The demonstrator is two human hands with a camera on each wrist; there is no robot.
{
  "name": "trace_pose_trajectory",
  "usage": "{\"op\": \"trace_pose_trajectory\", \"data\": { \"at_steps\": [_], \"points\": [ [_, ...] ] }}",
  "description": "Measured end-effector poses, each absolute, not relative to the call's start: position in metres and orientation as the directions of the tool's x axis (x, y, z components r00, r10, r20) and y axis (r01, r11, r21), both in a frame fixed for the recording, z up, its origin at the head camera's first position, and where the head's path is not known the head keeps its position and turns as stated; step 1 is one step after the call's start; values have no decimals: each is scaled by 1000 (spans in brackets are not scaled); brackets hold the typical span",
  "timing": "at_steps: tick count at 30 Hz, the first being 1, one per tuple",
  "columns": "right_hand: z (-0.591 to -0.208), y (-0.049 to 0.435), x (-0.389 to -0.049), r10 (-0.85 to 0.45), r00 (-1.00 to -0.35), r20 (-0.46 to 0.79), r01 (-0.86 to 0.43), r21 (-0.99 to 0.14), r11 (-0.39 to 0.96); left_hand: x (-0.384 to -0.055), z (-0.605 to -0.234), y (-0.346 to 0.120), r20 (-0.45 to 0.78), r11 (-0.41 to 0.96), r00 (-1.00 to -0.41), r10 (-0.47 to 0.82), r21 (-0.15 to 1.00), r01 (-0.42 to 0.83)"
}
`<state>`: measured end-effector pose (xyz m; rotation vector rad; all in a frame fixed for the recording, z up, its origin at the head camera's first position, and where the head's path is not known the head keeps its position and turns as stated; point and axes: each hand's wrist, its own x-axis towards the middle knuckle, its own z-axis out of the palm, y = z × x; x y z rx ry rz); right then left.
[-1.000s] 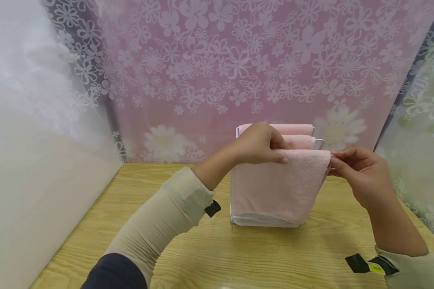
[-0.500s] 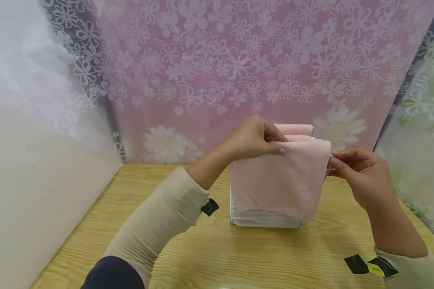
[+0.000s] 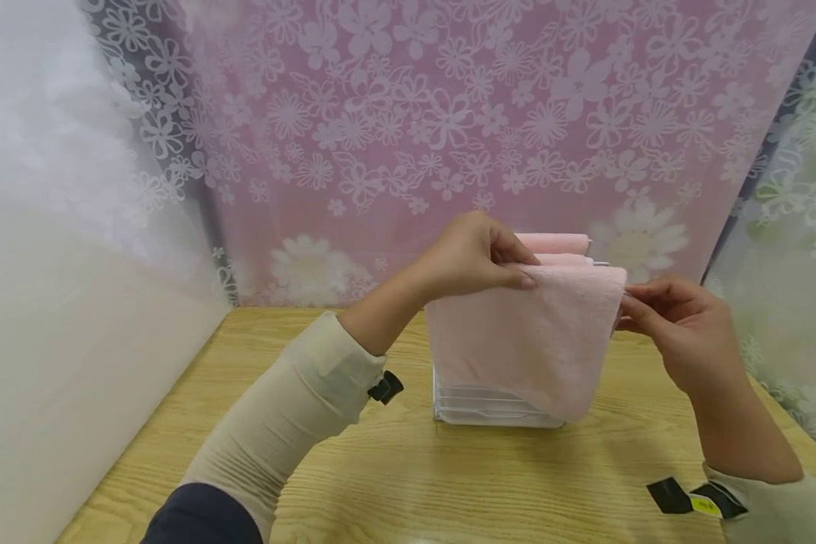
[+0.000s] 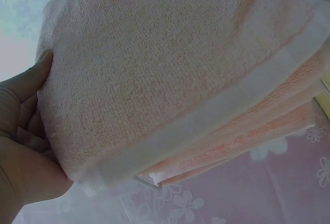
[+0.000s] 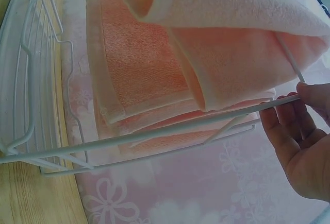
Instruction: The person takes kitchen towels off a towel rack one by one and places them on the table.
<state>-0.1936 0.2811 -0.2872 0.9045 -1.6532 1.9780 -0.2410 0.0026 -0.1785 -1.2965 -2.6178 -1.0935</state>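
Note:
My left hand (image 3: pixel 472 253) pinches the top fold of a pale pink towel (image 3: pixel 530 332) between thumb and fingers. This towel drapes over the front of a white wire rack (image 3: pixel 499 415), its left lower edge raised so the rack's bottom wires show. With thumb and fingertips, my right hand (image 5: pixel 304 147) pinches the end of a rack bar (image 5: pixel 154 131) just right of the towel. From the right wrist view, the towel hangs as two layers over a white rod (image 5: pixel 290 56). Part of the left hand's fingers is hidden behind the cloth.
Behind it, further pink towels (image 3: pixel 554 243) hang folded on the rack's back bars. The rack stands on a wood-grain table (image 3: pixel 394 476). A pink flowered sheet (image 3: pixel 408 113) backs the table, with a white panel (image 3: pixel 75 302) at left and a flowered sheet (image 3: pixel 799 302) at right.
My left hand has lifted the towel's top and shifted slightly left. The towel's lower left edge has risen, uncovering rack wires. The right hand has stayed in place.

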Motion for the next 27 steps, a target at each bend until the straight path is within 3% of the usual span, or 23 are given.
{"op": "trace_pose_trajectory", "data": {
  "at_steps": [12, 27],
  "points": [
    [-286, 279, -191, -62, -733, 678, -660, -730, -179, -236, -176, -4, 314, 390, -653, 689, 599, 699],
    [-286, 281, -193, -81, -720, 689, -658, -715, -236, -231, -172, -10, 284, 377, -659, 696, 636, 673]
  ]
}}
